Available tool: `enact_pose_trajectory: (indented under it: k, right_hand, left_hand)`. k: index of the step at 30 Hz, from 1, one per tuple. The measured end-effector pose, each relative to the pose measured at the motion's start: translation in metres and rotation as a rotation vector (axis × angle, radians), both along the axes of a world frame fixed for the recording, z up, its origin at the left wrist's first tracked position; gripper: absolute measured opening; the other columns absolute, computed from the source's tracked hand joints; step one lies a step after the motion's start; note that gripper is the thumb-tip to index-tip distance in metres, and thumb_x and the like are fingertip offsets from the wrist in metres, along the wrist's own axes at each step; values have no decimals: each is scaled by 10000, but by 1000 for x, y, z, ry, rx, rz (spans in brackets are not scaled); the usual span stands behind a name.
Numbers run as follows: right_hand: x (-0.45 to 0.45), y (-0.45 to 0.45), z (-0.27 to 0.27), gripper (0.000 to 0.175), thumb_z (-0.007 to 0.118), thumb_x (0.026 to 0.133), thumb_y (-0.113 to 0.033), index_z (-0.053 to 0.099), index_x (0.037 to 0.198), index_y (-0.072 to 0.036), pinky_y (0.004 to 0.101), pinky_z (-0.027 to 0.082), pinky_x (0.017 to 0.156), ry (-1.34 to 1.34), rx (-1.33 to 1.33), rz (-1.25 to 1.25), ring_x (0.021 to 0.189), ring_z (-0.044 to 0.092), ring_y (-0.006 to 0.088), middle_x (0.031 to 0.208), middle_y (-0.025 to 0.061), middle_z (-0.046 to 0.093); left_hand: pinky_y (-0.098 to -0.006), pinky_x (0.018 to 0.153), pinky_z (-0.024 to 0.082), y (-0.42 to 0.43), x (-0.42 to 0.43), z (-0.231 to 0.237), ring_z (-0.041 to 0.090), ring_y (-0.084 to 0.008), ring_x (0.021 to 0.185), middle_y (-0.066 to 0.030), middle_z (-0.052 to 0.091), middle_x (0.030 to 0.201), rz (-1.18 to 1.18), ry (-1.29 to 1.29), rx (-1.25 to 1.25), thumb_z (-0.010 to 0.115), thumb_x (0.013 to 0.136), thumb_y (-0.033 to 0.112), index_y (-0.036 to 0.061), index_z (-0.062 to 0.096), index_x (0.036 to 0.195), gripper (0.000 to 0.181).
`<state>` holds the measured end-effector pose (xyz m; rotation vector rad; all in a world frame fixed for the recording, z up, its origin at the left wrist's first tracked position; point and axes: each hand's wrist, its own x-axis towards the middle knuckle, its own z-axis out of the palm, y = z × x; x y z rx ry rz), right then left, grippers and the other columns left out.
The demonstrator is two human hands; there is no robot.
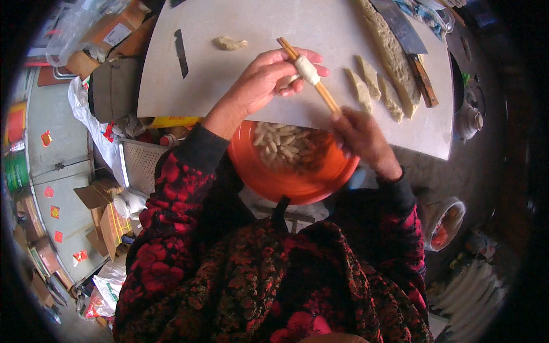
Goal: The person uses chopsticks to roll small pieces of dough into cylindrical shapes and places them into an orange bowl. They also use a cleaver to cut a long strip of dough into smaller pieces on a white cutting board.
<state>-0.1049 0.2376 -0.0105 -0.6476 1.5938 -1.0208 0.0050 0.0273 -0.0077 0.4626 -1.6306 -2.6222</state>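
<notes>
My right hand [362, 135] grips the lower end of a pair of wooden chopsticks [329, 98], which slant up to the left. Near their upper part a strip of pale dough [307, 70] is wound around them. My left hand [283, 73] is at that wrapped dough, with its fingers around the loose end, which is partly hidden. Below both hands, an orange plastic basin [296, 191] holds many small spindle-shaped dough pieces [285, 143]. A short dough piece [229, 43] lies on the pale board [257, 21]. Several cut dough strips [360, 90] lie to the right.
A long dough slab [386, 55] lies on the board's right side, with a cleaver [403, 32] against it. A dark flat strip [181, 53] lies at the left. Beyond the board are a lidded teapot [470, 122], a lined bin [446, 225] and cardboard boxes [113, 218].
</notes>
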Motion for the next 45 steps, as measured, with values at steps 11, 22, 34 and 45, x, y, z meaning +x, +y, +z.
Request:
enact_pose_trajectory:
  k: [11, 22, 34, 45]
  right_hand:
    - [0, 0, 4, 362, 496, 941, -393, 622, 906, -55, 183, 326, 488, 191, -75, -197, 561, 421, 37, 635, -50, 472]
    - [-6, 4, 0, 334, 495, 947, -356, 623, 909, -50, 177, 331, 480, 92, -111, -169, 541, 421, 27, 616, -56, 465]
    - [-8, 4, 3, 352, 494, 947, -361, 639, 927, -40, 185, 352, 506, 38, -123, -97, 549, 421, 36, 644, -36, 511]
    - [-3, 4, 4, 360, 473, 955, -359, 612, 928, -27, 171, 343, 431, -26, -60, 68, 515, 457, 51, 611, -17, 500]
  left_hand:
    - [-162, 533, 367, -1, 0, -7, 479, -50, 642, -125, 629, 1072, 79, 33, -67, 423, 925, 90, 19, 518, 1183, 284]
    - [-160, 507, 362, 9, -3, -13, 517, -63, 661, -133, 625, 1062, 196, -10, -171, 462, 915, 74, 41, 516, 1170, 263]
    - [-148, 481, 335, 10, -4, -16, 404, -44, 557, -131, 626, 1078, 199, -64, -130, 408, 915, 52, 41, 527, 1176, 287]
    - [-175, 526, 385, 7, 1, -11, 474, -57, 622, -145, 597, 1153, 34, 14, -3, 425, 921, 59, 30, 507, 1212, 304]
